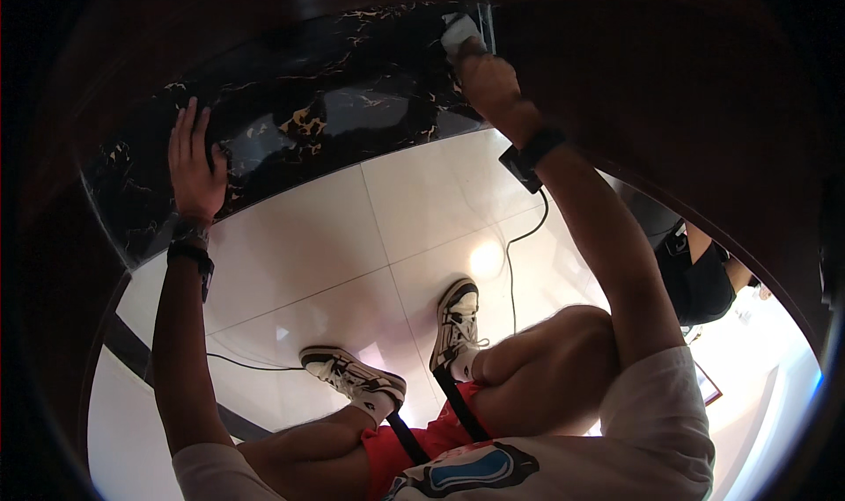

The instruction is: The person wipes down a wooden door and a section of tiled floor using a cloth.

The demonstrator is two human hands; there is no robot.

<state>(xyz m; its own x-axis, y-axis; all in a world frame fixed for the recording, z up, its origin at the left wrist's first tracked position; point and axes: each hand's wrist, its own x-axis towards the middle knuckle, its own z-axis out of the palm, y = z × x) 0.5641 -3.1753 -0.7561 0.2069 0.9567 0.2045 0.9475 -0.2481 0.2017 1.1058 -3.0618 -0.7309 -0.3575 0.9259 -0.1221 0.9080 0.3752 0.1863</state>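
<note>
Head view: a person looks down at a glossy black marble slab [304, 124] with gold and white veins, filling the upper left and upper centre of the frame. At top centre, a crumpled white cloth [460, 35], possibly paper, lies against the slab near its right end, beside a pale upright edge strip [489, 30]. The right hand [490, 83] grips the cloth, fingers curled behind it. At left, the left hand [195, 168] is flat on the slab, fingers extended, holding nothing. Below, two sneakers [458, 316] stand on a pale tile floor [334, 255], with a black cable [528, 233] running down right of centre.

The step looks like wiping the marble. To do it well, the cloth would best be folded into a flat pad, pressed evenly and drawn in overlapping strokes, with a folded edge for the corner by the strip. The left palm seems a useful brace, though it may leave prints, so that patch merits a last pass.
</note>
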